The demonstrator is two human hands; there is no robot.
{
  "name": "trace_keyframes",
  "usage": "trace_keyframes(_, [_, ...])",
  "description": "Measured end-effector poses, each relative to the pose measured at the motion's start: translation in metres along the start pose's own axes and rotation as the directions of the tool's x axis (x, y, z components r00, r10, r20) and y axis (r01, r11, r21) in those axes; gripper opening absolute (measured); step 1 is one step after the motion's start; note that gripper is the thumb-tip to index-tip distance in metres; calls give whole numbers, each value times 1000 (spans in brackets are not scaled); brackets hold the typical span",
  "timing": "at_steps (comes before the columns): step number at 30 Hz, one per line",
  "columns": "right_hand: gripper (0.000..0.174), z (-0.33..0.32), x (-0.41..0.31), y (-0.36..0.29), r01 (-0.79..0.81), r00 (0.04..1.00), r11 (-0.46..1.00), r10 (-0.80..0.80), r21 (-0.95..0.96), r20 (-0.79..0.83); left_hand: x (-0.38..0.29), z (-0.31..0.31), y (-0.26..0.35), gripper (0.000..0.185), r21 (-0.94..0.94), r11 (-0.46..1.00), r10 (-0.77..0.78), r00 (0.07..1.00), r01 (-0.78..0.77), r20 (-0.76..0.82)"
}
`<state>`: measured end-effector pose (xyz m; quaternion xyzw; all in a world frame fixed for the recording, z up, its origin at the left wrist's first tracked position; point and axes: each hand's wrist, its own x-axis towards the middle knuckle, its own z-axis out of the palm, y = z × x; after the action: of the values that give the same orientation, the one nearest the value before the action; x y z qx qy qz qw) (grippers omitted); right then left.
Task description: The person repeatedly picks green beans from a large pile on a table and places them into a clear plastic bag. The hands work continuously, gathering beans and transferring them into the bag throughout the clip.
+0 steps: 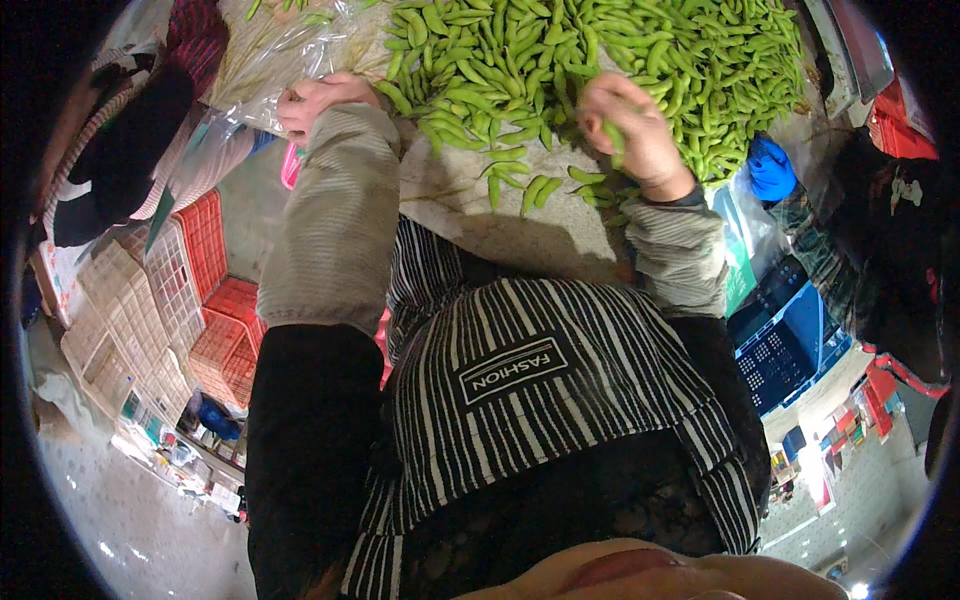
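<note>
Fresh green soybean pods lie heaped across a pale woven sheet. My right hand is curled around a soybean pod at the near edge of the heap; whether more pods are inside the fist is hidden. To the left of the heap, my left hand rests with bent fingers against a clear plastic bag. What lies under those fingers cannot be made out. Several loose pods are scattered on the sheet between my hands, nearer to my striped apron.
Red plastic crates and pale crates stand on the left. A blue crate is at right. Another person's blue-gloved hand is by the heap's right edge. A pink object shows below my left hand.
</note>
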<state>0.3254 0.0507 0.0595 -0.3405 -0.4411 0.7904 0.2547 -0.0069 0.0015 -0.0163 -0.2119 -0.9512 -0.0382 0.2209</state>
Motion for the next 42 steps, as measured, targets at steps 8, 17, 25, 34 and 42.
trace_keyframes(8, [60, 54, 39, 18, 77, 908, -350, -362, -933, 211, -1, 7, -2, 34, 51, 998, 44, 993, -39, -106])
trace_keyframes(17, [63, -59, 2, -39, -450, 728, -279, -665, -848, -168, -1, 3, 1, 29, 12, 1000, 3, 993, -2, -117])
trace_keyframes(25, [56, 74, -1, 18, 300, 886, -4, -368, -954, 280, 1, -2, 2, 34, -5, 1000, -17, 1000, 17, -22])
trace_keyframes(34, [42, 27, -8, -2, -268, 936, -209, -287, -941, -203, 1, 4, 1, 33, -29, 1000, -13, 1000, 12, -7])
trace_keyframes(42, [49, 14, -1, -29, -253, 842, -153, -521, -955, -140, -2, 1, 1, 31, -29, 1000, -6, 1000, 5, -22])
